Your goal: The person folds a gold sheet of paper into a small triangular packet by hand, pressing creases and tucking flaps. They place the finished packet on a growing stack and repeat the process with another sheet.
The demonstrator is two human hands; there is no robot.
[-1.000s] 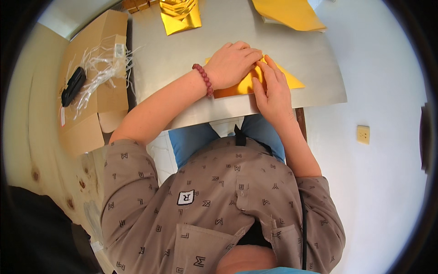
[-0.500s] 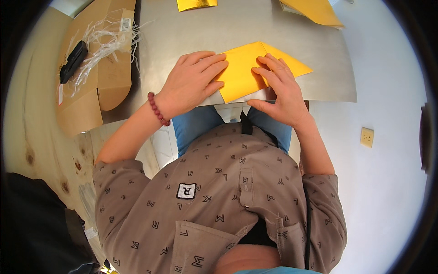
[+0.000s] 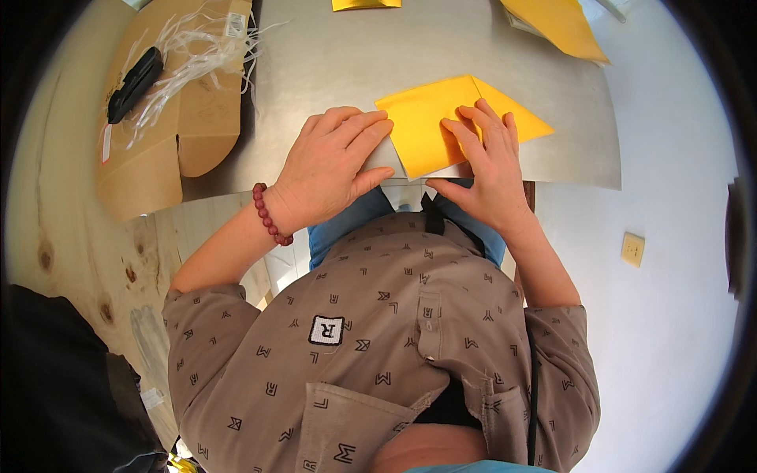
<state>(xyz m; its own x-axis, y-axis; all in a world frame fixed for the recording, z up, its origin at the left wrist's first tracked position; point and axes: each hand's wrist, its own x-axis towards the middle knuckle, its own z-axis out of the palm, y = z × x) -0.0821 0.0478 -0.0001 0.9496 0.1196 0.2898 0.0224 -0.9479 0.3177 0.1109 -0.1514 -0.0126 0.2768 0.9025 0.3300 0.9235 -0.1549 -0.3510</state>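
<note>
A sheet of shiny gold paper [image 3: 422, 118], folded to a point at its right end, lies on the metal table near its front edge. My left hand [image 3: 339, 162] rests beside the paper's left edge, fingers stretched out and fingertips at or just touching that edge. On the right part of the paper, the bent, spread fingers of my right hand [image 3: 493, 169] press on the gold surface. Its thumb sits apart from them, close to the table's front edge. The underside of the paper is hidden.
At the left lies an opened cardboard box [image 3: 209, 118] with white plastic strips [image 3: 189, 59] and a black tool-like object [image 3: 136, 85] on it. More gold paper [image 3: 560, 27] is stacked at the far right, and another gold piece [image 3: 367, 4] lies at the far edge of view on the metal table [image 3: 315, 63].
My left hand has slid off the paper's left part to beside its edge, baring the upper left corner. My right hand remains on the paper. The whole view has shifted slightly.
</note>
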